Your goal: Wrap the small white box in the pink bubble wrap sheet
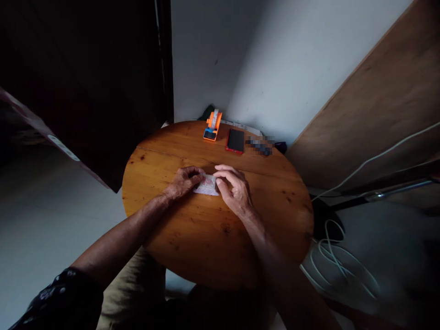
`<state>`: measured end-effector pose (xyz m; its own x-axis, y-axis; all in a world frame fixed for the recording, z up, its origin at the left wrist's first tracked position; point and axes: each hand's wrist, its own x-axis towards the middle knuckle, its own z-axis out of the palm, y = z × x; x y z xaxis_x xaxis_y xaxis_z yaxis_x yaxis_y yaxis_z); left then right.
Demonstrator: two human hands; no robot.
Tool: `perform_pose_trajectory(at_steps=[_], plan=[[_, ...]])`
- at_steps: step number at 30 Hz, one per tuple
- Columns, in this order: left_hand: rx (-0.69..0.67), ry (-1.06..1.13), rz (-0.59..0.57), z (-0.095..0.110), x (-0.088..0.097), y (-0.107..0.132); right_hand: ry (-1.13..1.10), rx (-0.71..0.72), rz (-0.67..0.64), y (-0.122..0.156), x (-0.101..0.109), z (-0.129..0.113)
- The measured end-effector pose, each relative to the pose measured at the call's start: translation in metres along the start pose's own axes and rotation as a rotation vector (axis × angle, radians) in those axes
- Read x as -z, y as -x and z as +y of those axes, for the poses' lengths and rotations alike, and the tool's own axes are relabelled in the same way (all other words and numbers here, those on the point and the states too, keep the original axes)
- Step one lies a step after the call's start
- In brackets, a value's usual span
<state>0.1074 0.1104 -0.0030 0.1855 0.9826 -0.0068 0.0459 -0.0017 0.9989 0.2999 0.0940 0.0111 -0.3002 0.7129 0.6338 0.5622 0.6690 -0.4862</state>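
Note:
A small folded piece of pale paper with reddish print (207, 185) lies on the round wooden table (213, 238). My left hand (183, 182) rests on the paper's left edge with its fingers curled onto it. My right hand (234, 189) presses on the paper's right edge, fingers bent and close together. Both hands pin the paper flat to the tabletop, and part of it is hidden under the fingers.
At the table's far edge stand an orange tape dispenser (212, 125), a dark phone in a red case (235, 140) and a blurred dark object (261, 145). White cables (338, 266) coil on the floor at right. A wooden board (374, 110) leans on the wall.

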Motion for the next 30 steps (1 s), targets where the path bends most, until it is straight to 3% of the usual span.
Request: perform_pose_trajectory(at_steps=[7, 13, 21, 24, 27, 30], plan=[[-0.010, 0.009, 0.003, -0.001, 0.001, 0.000, -0.036, 0.001, -0.075, 0.001, -0.005, 0.003], [0.016, 0.073, 0.028, -0.001, -0.001, 0.000, -0.116, -0.105, 0.073, -0.002, 0.003, 0.004], [-0.026, 0.130, 0.254, -0.009, 0.006, -0.008, -0.120, -0.211, 0.116, 0.000, -0.006, 0.021], [-0.033, 0.118, 0.287, -0.010, 0.008, -0.010, -0.179, -0.306, 0.130, 0.001, -0.010, 0.030], [-0.035, 0.114, 0.283, -0.011, 0.008, -0.010, -0.331, -0.434, 0.065, 0.000, -0.007, 0.035], [-0.036, 0.150, 0.273, -0.013, 0.007, -0.010, -0.491, -0.452, -0.115, -0.001, 0.000, 0.035]])
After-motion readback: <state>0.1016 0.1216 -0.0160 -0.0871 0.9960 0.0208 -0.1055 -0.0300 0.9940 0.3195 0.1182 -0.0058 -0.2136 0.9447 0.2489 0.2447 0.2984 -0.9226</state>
